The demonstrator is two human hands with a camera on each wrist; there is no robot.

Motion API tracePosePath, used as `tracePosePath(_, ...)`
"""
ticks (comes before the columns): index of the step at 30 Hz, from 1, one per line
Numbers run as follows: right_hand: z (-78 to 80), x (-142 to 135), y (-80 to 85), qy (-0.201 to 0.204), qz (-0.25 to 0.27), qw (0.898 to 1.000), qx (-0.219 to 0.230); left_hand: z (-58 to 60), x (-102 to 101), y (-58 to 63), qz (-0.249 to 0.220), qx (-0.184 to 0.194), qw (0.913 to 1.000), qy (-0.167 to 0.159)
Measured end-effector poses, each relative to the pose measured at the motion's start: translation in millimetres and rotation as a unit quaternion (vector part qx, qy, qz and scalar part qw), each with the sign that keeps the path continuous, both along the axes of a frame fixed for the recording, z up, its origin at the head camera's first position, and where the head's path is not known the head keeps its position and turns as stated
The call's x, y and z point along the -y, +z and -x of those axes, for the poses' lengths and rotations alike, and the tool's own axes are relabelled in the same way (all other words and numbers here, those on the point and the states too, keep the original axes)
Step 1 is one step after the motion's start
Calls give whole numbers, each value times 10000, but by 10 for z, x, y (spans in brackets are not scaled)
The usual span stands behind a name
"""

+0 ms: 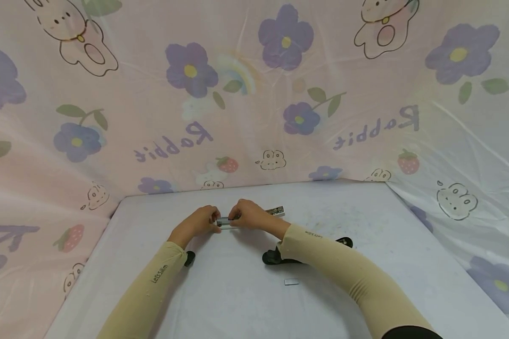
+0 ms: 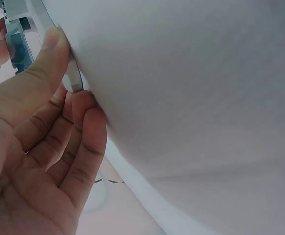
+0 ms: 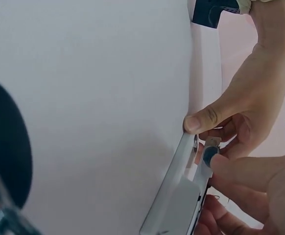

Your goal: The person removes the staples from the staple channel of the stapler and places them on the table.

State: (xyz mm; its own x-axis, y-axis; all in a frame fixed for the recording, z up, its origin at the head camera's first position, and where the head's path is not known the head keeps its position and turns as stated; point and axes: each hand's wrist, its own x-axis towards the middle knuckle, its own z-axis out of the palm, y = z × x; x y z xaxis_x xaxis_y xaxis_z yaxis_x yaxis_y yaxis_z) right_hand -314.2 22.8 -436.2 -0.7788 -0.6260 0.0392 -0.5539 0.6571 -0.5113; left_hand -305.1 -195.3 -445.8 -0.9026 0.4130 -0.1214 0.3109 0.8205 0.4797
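Note:
Between my hands lies a long, narrow white-and-silver metal device (image 1: pixel 276 211), whose exact kind I cannot tell. My left hand (image 1: pixel 200 220) pinches its left end; the left wrist view shows the thumb on top of the white strip (image 2: pixel 74 78) and the fingertips at its end. Farther along, my right hand (image 1: pixel 251 215) grips the upper silver part. In the right wrist view, the right thumb presses beside a dark round spot on that silver part (image 3: pixel 202 169), which is raised apart from the white base (image 3: pixel 174 178). The fingers hide much of the middle.
A small grey bar (image 1: pixel 291 282) lies on the white tabletop (image 1: pixel 233 292) near the front. Under the right forearm, a black object (image 1: pixel 275 257) shows in part, and another black end (image 1: pixel 344 242) sticks out behind the sleeve. A patterned curtain (image 1: pixel 237 117) hangs behind the table.

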Motion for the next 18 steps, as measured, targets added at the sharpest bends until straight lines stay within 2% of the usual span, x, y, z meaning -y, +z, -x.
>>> tracePosePath(18, 78, 76, 21, -329, -17, 9995, 32, -11, -4, -4, -46, 8, 10000, 66)
